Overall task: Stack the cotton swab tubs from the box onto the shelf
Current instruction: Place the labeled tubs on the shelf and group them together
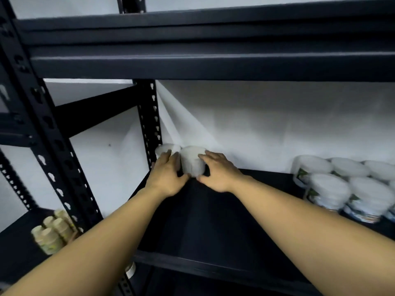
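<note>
Both forearms reach up the black shelf [203,221]; left hand [168,176] and right hand [220,174] clasp an upright cotton swab tub [193,161] between them, a second tub [166,149] touching just beyond-left, at the back corner

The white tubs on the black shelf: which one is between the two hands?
The tub in the back left corner, with the left hand and right hand at its sides. Another tub stands behind it; the labelled tubs sit far right, untouched.

Both forearms bare; no sleeves, each hand [168,178] ungloved.
</note>
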`<act>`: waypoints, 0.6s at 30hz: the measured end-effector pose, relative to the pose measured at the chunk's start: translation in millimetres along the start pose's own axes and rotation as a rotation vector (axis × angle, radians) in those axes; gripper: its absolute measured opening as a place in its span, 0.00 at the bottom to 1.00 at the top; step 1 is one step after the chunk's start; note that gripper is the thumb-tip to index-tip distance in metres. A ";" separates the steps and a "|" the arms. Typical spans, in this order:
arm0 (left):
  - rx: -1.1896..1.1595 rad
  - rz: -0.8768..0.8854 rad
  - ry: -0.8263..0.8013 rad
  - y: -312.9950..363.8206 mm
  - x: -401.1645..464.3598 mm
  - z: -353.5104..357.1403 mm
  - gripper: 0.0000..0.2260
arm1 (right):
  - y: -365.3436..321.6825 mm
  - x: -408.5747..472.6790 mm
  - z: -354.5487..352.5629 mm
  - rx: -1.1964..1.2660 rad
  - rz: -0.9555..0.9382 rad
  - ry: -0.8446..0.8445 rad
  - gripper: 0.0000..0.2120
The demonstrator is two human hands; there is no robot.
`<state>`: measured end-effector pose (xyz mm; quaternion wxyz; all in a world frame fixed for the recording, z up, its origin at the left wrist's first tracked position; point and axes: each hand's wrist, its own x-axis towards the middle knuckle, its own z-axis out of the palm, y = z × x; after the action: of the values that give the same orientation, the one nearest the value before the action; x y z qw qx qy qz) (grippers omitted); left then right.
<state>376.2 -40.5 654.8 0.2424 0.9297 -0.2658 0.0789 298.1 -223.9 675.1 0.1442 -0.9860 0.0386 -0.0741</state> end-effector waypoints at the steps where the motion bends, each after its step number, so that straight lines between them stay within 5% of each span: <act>1: 0.030 -0.011 0.003 -4.9 7.7 -0.5 0.40 | -4.9 9.9 3.1 -0.015 -0.005 0.006 0.40; 7: 0.080 -0.029 -0.077 -35.1 36.5 6.7 0.40 | -14.3 46.0 29.6 -0.055 -0.009 0.013 0.38; 18: -0.023 0.123 0.039 -34.8 -2.0 10.7 0.31 | -1.8 -6.1 27.6 0.031 0.039 0.114 0.29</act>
<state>393.3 -19.0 630.7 0.2531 0.9069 -0.3187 0.1088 296.5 -213.9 648.6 0.1585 -0.9769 0.0648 -0.1281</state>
